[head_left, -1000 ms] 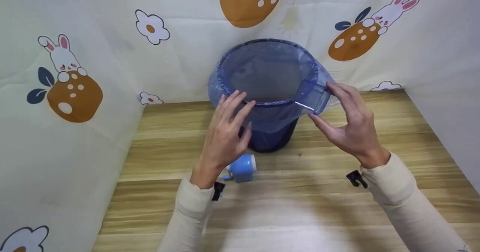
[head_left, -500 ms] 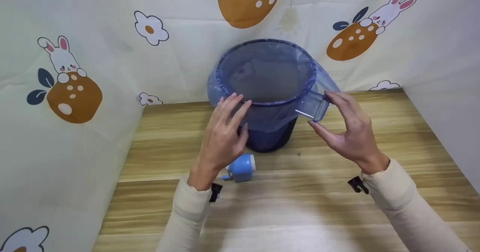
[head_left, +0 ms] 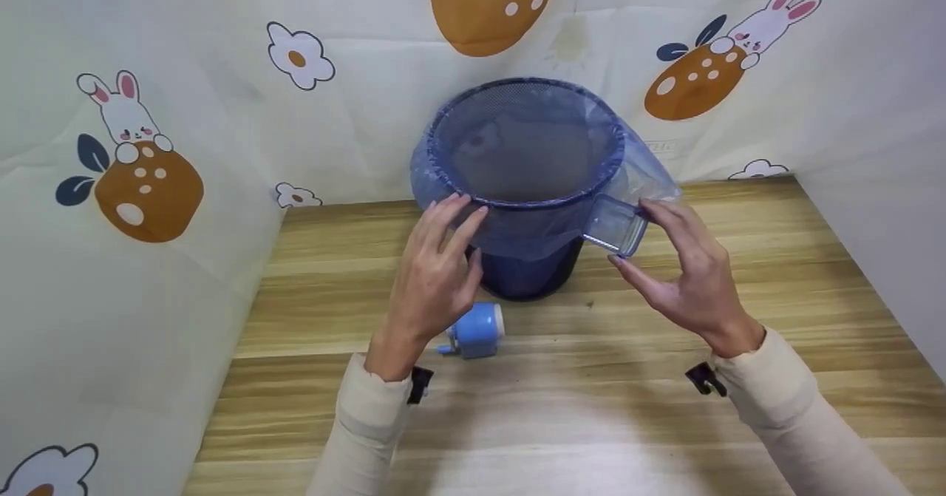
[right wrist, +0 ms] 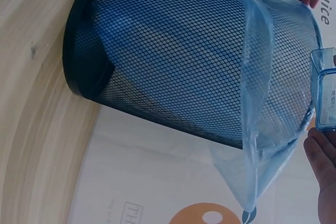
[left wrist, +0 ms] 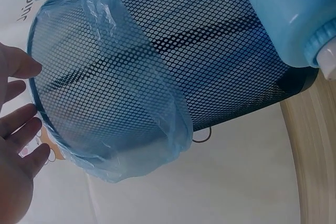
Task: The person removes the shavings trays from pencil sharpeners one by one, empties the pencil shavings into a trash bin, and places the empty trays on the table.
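Observation:
My right hand (head_left: 691, 278) pinches a small clear blue drawer (head_left: 616, 224), like a pencil sharpener's shavings tray, between thumb and fingertips. The drawer is at the front right of the mesh waste bin (head_left: 528, 273), just below its rim level in the head view. A thin blue bin liner (head_left: 517, 231) covers the rim and hangs over the outside. My left hand (head_left: 434, 278) is at the bin's front left rim, fingers loosely bent and holding nothing. A blue hand-crank pencil sharpener (head_left: 477, 330) lies on the table below that hand; it also looms large in the left wrist view.
The wood-grain table (head_left: 591, 407) meets pale printed sheeting (head_left: 369, 134) behind the bin and at both sides. A loose corner of the liner (right wrist: 251, 192) sticks out on the bin's right. Small dark specks lie near the bin's base.
My right hand has lowered the drawer toward me, from overlapping the bin's rim to beside its front. My left hand has drifted slightly down and left. Bin and sharpener stay put.

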{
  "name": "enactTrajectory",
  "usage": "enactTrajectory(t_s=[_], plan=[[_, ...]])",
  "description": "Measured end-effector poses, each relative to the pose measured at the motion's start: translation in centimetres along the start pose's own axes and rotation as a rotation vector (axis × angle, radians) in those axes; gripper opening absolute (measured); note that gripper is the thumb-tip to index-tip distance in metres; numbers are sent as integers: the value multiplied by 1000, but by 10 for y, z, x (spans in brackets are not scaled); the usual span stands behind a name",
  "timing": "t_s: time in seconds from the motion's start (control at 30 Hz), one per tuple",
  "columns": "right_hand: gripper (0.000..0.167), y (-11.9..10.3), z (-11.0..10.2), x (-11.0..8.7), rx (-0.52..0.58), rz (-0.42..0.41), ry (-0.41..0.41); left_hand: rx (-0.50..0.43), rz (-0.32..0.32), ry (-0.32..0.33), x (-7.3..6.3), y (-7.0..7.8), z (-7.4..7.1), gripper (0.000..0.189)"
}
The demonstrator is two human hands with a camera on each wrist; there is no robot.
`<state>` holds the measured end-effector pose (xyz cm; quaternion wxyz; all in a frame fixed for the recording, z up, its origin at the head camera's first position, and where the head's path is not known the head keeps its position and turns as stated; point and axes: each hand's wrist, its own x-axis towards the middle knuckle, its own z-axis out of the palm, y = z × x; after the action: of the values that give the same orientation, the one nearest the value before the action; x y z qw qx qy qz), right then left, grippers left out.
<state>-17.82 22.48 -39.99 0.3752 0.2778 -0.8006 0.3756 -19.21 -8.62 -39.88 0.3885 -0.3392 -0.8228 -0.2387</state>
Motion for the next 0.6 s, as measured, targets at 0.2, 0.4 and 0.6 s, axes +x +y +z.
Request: enactTrajectory(t_s=[0.2, 0.4, 0.6], plan=[[63, 2, 2, -6, 8, 3, -12, 3, -15, 6, -5, -2, -1, 46], [63, 4, 5, -11, 18, 8, -19, 7, -22, -2, -10, -2, -1, 45], [65, 5, 9, -18, 17, 20, -39, 13, -32, -12, -13, -3, 0, 44]])
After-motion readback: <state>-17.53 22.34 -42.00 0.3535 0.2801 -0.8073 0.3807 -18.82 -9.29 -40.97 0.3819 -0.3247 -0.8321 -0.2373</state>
